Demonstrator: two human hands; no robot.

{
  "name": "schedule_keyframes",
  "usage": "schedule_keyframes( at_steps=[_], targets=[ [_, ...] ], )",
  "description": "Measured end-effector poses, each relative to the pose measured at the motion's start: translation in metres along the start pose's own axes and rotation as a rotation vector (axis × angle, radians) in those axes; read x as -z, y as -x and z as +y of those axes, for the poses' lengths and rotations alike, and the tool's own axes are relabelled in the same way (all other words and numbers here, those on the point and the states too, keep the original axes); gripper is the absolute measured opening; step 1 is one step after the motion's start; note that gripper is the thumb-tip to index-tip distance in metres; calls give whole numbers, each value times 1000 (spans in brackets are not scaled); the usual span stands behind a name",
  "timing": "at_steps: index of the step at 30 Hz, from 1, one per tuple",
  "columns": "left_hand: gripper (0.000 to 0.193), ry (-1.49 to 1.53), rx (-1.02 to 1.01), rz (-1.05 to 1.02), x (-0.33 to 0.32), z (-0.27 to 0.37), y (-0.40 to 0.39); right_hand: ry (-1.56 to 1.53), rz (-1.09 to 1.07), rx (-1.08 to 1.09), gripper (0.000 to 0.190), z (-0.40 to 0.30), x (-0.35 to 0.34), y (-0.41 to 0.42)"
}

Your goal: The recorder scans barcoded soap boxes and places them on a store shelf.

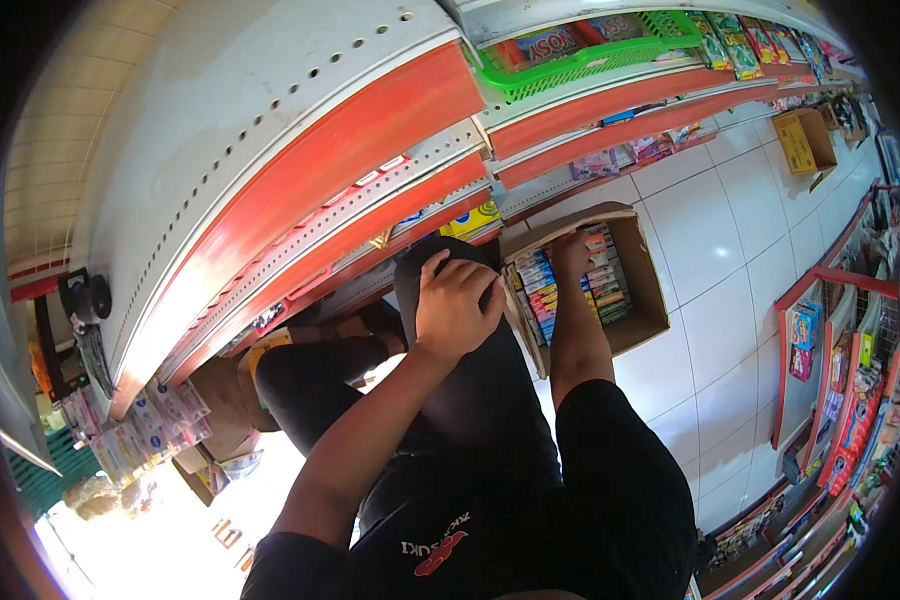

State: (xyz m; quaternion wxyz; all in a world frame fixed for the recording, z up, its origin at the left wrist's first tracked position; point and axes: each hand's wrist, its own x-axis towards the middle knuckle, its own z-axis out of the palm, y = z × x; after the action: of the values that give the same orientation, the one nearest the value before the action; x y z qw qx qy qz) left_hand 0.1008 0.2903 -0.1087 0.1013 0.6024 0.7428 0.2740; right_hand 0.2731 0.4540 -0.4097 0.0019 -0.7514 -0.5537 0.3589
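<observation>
My left hand (459, 306) rests on my bent knee in dark trousers, palm down with fingers spread and nothing in it. My right hand (571, 256) reaches into an open cardboard box (649, 300) on the floor, at my right. Rows of small colourful cartons (544, 281) are packed inside that box, most with their ends facing up. A small orange-and-white carton (595, 241) is right at my right fingers; whether they grip it is hidden from this angle. The box's right side shows bare cardboard.
Metal shelves with red front edges (412, 90) rise close before me. One holds a green plastic basket (592, 67) of packets. White floor tiles (720, 300) stretch right, with another open carton (802, 142) farther off. Stocked red racks (802, 352) stand at far right.
</observation>
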Motion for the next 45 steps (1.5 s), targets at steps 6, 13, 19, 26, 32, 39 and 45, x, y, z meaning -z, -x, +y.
schedule_keyframes(
  at_steps=[6,13,19,26,32,39,45],
  targets=[
    [13,19,-12,29,7,8,4,-532,275,506,63,32,27,30],
    [34,40,-21,-80,20,-5,34,-939,-191,661,64,-22,135,172],
    [59,602,12,-296,55,11,58,-759,-653,806,69,-105,230,281],
    [40,1249,160,-86,98,-55,155,-330,-715,1186,48,-193,248,399],
    [41,1128,628,-22,154,-87,245,-102,-189,1992,39,-312,228,495],
    [51,1496,620,278,165,-93,292,174,228,2481,61,-451,109,619],
    [60,1753,432,472,220,-91,307,594,107,2384,67,-469,54,646]
  ],
)
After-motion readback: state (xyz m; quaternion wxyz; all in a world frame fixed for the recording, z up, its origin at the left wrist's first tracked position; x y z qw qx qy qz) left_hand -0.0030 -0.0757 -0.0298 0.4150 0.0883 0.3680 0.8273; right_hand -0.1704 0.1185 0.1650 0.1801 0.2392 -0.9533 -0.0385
